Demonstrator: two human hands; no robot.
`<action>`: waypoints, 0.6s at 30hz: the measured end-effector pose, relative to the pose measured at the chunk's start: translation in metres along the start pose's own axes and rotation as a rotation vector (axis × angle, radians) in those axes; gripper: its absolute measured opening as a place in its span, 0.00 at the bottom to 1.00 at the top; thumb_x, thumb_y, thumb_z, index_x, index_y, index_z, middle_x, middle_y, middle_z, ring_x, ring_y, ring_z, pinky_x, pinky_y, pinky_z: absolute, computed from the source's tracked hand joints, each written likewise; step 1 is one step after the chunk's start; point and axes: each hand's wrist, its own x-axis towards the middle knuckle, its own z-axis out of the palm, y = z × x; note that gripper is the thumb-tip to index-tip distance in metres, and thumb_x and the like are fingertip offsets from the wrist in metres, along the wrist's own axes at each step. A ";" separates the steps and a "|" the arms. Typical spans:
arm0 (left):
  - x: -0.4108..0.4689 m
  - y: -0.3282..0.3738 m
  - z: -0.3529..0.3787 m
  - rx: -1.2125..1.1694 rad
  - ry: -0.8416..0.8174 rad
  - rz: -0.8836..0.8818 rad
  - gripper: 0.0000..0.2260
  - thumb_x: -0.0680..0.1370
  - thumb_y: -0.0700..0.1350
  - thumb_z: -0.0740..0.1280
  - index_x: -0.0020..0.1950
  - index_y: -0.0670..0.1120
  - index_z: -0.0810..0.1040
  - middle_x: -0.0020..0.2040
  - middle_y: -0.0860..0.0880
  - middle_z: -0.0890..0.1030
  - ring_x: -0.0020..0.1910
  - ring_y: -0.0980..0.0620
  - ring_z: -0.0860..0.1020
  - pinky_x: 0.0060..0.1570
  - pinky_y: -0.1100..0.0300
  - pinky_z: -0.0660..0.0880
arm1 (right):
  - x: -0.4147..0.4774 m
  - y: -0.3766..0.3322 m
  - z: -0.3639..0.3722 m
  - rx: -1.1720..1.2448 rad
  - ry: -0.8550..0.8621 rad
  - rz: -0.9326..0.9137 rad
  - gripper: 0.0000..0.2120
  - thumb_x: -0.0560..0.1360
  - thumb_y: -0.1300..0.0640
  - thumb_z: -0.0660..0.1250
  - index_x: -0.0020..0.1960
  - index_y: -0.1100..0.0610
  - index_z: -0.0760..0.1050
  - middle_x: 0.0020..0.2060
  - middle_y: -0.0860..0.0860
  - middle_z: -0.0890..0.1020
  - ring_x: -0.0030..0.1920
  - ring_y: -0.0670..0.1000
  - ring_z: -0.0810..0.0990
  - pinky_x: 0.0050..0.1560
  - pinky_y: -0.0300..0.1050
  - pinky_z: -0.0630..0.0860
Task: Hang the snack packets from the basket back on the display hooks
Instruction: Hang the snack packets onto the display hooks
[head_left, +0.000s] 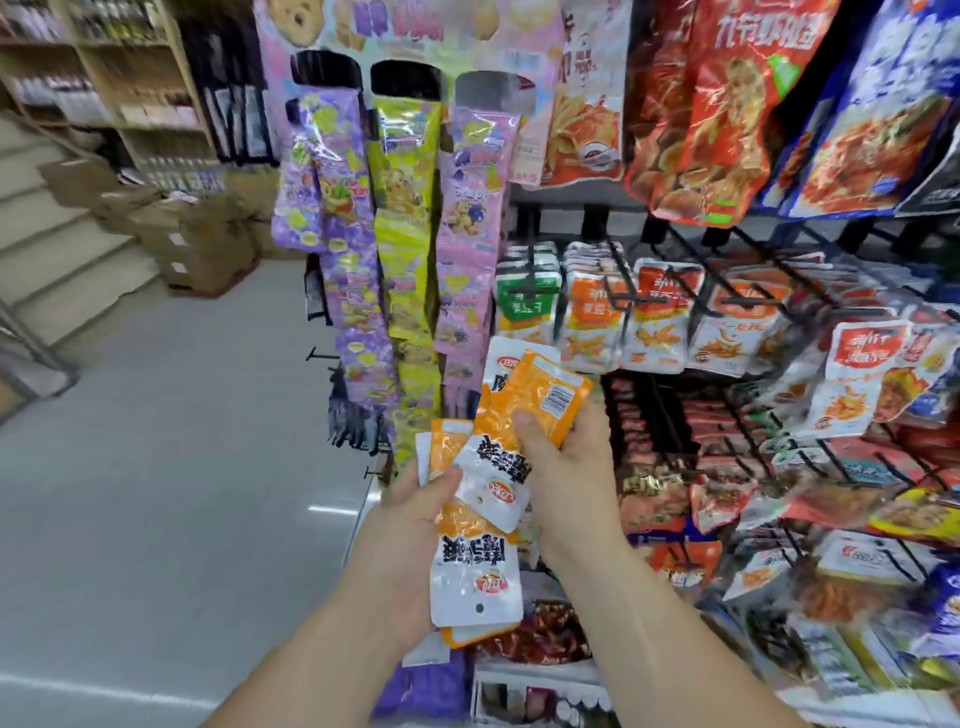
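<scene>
My left hand (415, 525) grips a fanned stack of orange-and-white snack packets (475, 571), each with a punched hole in its white end. My right hand (561, 467) pinches one orange packet (530, 405) at the top of the stack, its barcode side facing me. Both hands are in front of the display rack, just below and left of a row of black wire hooks (623, 299) that carry white-and-orange packets (652, 322). The basket is out of view.
Strips of purple, yellow and pink snack bags (405, 228) hang left of the hooks. Big red and blue bags (706, 114) hang above; more packets (872, 374) crowd the hooks to the right. Cardboard boxes (197, 234) and stairs (47, 249) lie beyond the grey floor on the left.
</scene>
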 end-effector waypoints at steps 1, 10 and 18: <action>-0.001 0.005 -0.009 -0.002 0.011 0.011 0.14 0.83 0.41 0.65 0.68 0.48 0.79 0.56 0.39 0.87 0.48 0.38 0.86 0.50 0.40 0.82 | -0.005 0.000 0.006 -0.011 0.005 0.009 0.10 0.81 0.62 0.70 0.61 0.54 0.76 0.47 0.34 0.84 0.48 0.39 0.83 0.51 0.36 0.80; 0.001 0.061 -0.069 0.002 -0.008 0.114 0.10 0.85 0.39 0.63 0.61 0.49 0.80 0.50 0.42 0.88 0.41 0.45 0.87 0.41 0.45 0.84 | -0.056 0.007 0.075 -0.089 -0.123 0.133 0.10 0.78 0.63 0.74 0.58 0.57 0.82 0.50 0.54 0.88 0.54 0.59 0.86 0.59 0.61 0.81; 0.007 0.071 -0.091 0.077 -0.067 0.109 0.12 0.83 0.36 0.66 0.63 0.49 0.79 0.55 0.41 0.87 0.48 0.40 0.87 0.47 0.42 0.84 | -0.066 0.011 0.093 -0.451 -0.072 0.011 0.34 0.74 0.49 0.78 0.76 0.42 0.67 0.61 0.42 0.80 0.59 0.48 0.81 0.61 0.49 0.79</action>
